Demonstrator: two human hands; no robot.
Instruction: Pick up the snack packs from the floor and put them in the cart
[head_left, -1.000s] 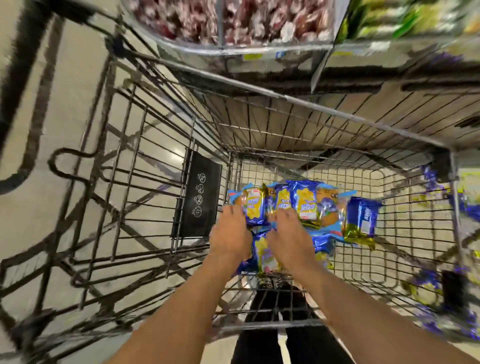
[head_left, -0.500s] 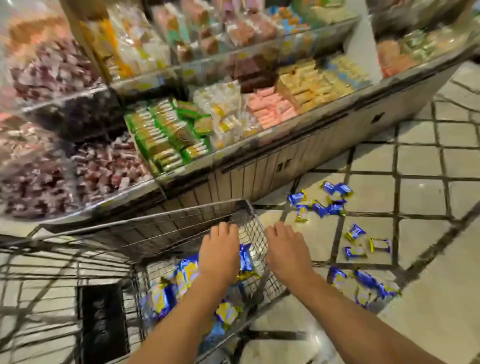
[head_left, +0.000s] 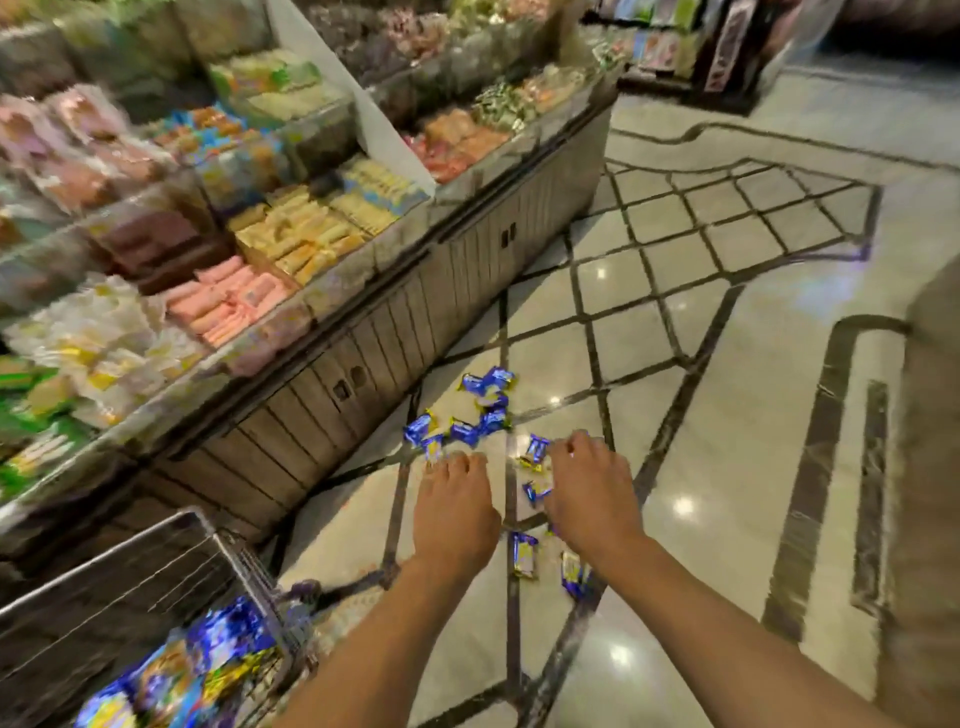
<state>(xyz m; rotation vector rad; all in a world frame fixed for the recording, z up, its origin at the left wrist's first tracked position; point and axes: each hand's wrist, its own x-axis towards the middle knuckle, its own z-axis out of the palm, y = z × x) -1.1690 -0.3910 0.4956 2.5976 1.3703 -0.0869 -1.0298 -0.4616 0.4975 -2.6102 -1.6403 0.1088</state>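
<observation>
Blue snack packs (head_left: 483, 410) scattered on the shiny floor (head_left: 727, 415), long sides pointing every which way. Just ahead of and between left hand (head_left: 454, 512) and right hand (head_left: 589, 493), both empty, fingers loose. More inside cart (head_left: 228, 561), lower left.

Pale glossy tiled floor (head_left: 737, 395) with dark inlay lines carries my scattered blue-and-gold snack packs (head_left: 480, 410): one cluster at 12 o'clock near the wooden display counter (head_left: 363, 358), which also stands on it, a few loose ones toward 6 o'clock, counter running off toward 10.
</observation>
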